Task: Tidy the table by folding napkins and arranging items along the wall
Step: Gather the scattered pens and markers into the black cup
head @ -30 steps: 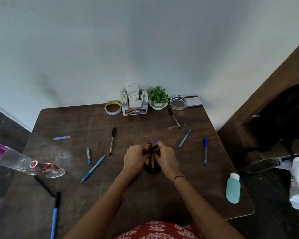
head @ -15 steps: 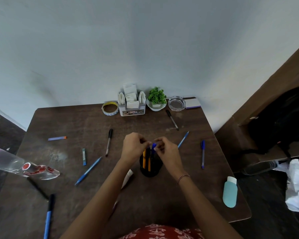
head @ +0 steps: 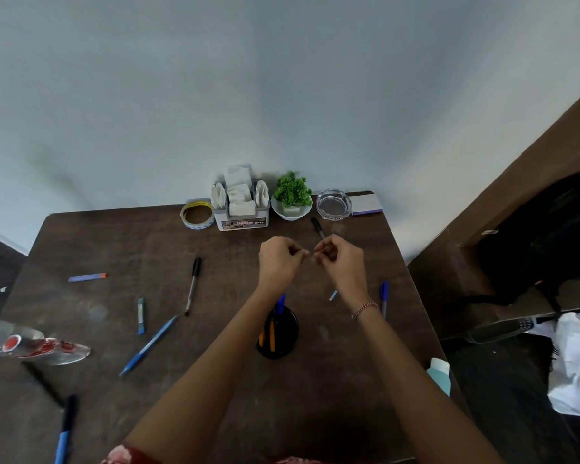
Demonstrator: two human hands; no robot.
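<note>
Both hands raised over table [head: 121, 249], left hand [head: 279, 261] and right hand [head: 342, 261] curled, fingers [head: 300, 253] pinched narrow, tips nearly meeting; cannot tell if anything is held. Black pen cup [head: 278, 333] with orange and blue pens sits below the fingers, between the forearms. Napkin holder [head: 241, 204] beyond the fingers, against the wall. Loose pens left of them.
</note>
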